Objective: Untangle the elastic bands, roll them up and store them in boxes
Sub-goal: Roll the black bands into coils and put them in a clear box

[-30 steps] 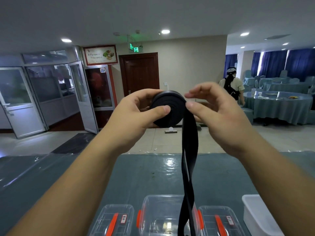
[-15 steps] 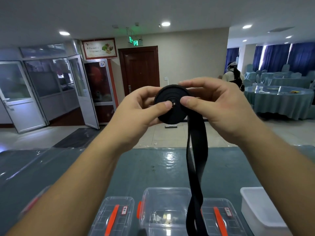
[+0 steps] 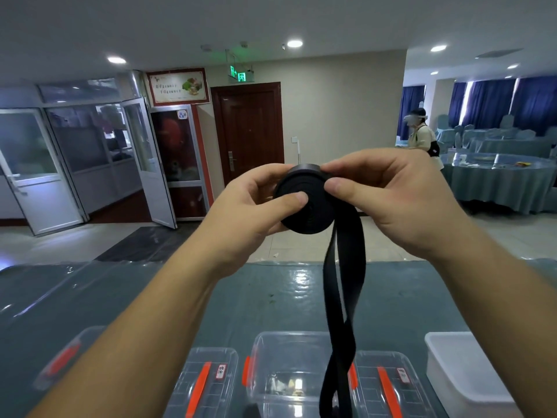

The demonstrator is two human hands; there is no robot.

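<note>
A black elastic band is partly wound into a flat roll (image 3: 310,208) held up at chest height over the table. My left hand (image 3: 247,212) grips the roll from the left, thumb pressed on its face. My right hand (image 3: 391,200) pinches the roll's upper right edge with thumb and fingers. The unrolled tail (image 3: 343,297) hangs down twisted from the roll's right side, over an open clear plastic box (image 3: 271,348) at the table's near edge. The tail's lower end runs out of view.
Clear lids with orange clips lie left (image 3: 208,378) and right (image 3: 388,381) of the open box. A white bin (image 3: 464,372) stands at the near right. A teal plastic-covered table (image 3: 150,297) spreads below. A person (image 3: 422,134) stands far right by round tables.
My right thumb and fingers have shifted around the roll's edge and the roll has turned, taking up a little more band. The hanging tail has swung slightly.
</note>
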